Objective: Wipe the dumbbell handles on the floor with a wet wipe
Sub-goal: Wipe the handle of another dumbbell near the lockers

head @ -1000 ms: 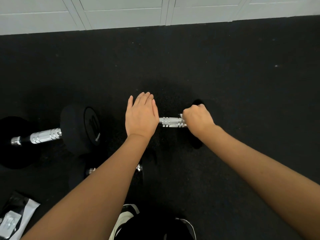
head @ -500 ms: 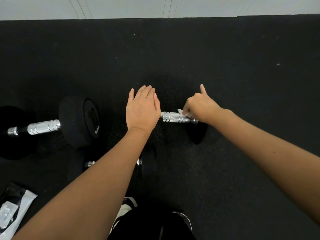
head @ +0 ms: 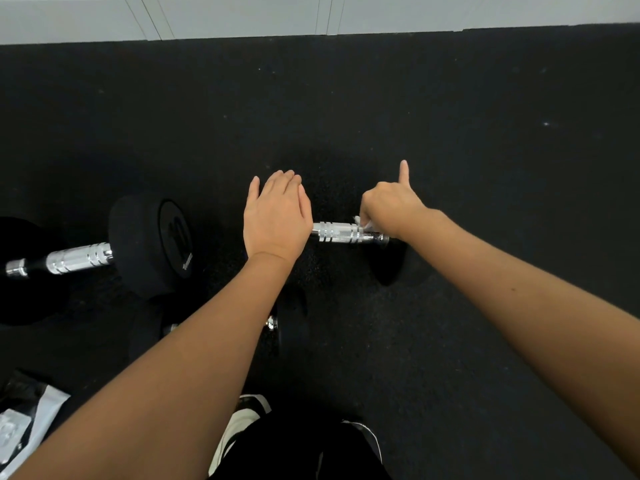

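Note:
A black dumbbell lies on the dark floor in the middle, its chrome handle showing between my hands. My left hand rests flat, fingers together, on the dumbbell's left head, which it hides. My right hand pinches a white wet wipe against the handle's right end, little finger sticking up. The right head shows below my wrist. A bigger dumbbell with a chrome handle lies at the left. A third dumbbell sits partly under my left forearm.
A black and white wipes packet lies at the bottom left. My shoe shows at the bottom middle. White cabinet doors run along the far edge of the black rubber floor.
My right hand slid from the handle's middle to its right end and its little finger lifted. More of the chrome handle shows. My left hand stayed on the left head.

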A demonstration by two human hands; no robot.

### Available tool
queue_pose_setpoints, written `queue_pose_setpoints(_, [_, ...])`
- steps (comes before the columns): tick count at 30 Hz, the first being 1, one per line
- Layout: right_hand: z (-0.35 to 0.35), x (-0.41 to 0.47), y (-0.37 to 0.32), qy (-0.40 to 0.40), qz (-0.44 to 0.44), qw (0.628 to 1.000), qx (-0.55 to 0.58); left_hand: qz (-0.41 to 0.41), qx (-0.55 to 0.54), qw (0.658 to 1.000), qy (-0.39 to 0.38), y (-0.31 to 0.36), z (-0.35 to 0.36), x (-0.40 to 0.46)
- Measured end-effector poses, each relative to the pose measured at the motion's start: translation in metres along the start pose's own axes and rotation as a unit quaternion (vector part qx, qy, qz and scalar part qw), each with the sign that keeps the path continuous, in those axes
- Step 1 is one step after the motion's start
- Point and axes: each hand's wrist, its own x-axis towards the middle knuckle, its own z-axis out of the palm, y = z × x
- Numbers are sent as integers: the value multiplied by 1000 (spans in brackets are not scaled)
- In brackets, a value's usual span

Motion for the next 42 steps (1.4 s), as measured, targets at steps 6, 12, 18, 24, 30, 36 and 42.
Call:
queue_pose_setpoints(6, [1, -10, 6, -3, -18, 1000, -9, 3, 6, 1000, -5, -1, 1, 0])
queue_pose_setpoints(12, [10, -24, -14, 46, 28, 995, -88, 2, 5, 1000, 1, -1, 0, 3])
queue_pose_setpoints(18, [9, -41, -16, 42, 31, 993, -103, 4, 7, 1000, -3, -1, 0, 1])
queue_pose_setpoints(24, [19, -50, -28, 71, 19, 994, -78, 1, 5, 1000, -7, 0, -1, 3])
queue_pose_setpoints(30, [19, -47, -25, 72, 27, 993, -88, 4, 5, 1000, -13, 0, -1, 2])
queue_pose_setpoints(36, [27, -59, -25, 62, -11, 984, -168, -1, 5, 1000, -9, 0, -1, 3])
queue_pose_setpoints(42, [8, -26, -19, 40, 21, 991, -122, 1, 3, 1000, -11, 0, 0, 4])
